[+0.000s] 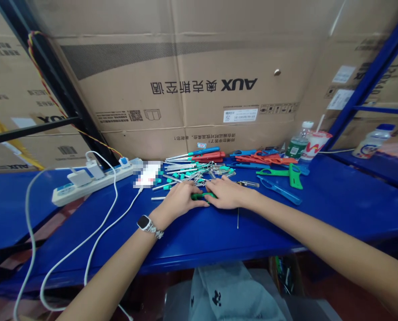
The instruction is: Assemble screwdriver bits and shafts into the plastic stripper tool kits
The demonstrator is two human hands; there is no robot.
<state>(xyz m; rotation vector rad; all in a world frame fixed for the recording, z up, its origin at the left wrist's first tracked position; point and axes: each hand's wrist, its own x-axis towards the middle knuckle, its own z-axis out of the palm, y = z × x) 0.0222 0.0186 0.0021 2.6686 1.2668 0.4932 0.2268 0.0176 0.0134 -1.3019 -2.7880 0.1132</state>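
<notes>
Cardboard panels stood upright along the far side, their printing upside down, behind a blue desk. Black framing rose on the left, blue framing on the right.

Hands: both bare, close together near the middle of the desk. Work piece: a small green piece, lying between the two, partly covered by fingers. Left hand had its grip closed narrow on the left end, thumb on the near side; right hand had its grip closed on the right end. Pale-cased watch sat on the left wrist.

Just beyond the fingers: a loose heap of metal rods, many with teal ends, lying in mixed directions. Red-handled tools lay at the heap's far edge, a blue handle just behind. Farther right, orange-red flat pieces overlapped in a pile; nearer, a green T-shaped piece and a slanting blue piece.

Far right held a green-labelled bottle, upright, a red-and-white cup with a straw just beside it, and a blue-capped bottle well apart. Left side: white power strip, plugs seated, and a blurred-out rectangle, contents unreadable. Grey-blue cloth showed below the near edge
</notes>
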